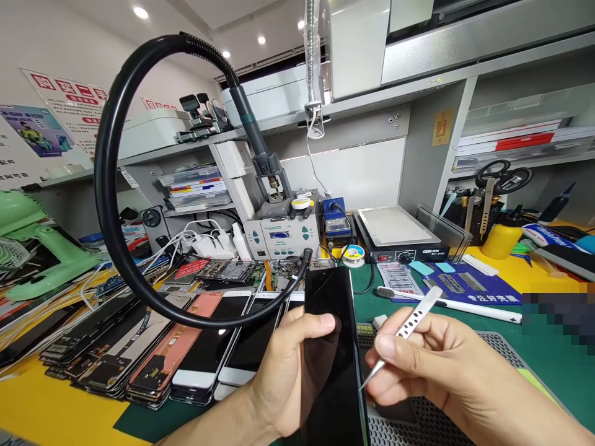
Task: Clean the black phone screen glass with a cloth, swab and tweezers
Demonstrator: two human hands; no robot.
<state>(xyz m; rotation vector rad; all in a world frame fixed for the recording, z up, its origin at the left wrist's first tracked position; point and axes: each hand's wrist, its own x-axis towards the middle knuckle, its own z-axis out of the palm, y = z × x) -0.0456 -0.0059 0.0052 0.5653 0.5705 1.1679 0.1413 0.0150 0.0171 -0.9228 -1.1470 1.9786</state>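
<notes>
My left hand [289,364] grips a black phone [331,371] from its left side, thumb lying across the glossy dark screen. The phone stands tilted up toward me, and the fingers behind it are hidden. Pinched in my right hand [418,359] are silver tweezers [409,328] with a row of holes along the arms. Their fine tip points down and left, at the phone's right edge; whether it touches I cannot tell. Below the right hand lies a grey perforated mat [437,427].
Stacks of phone screens [158,353] cover the bench's left side. A black hose [105,186] loops in front of the hot-air station [283,235]. Behind my right hand lie a white toothbrush [478,310] and a heating plate [400,229]; a yellow bottle [503,235] stands farther right.
</notes>
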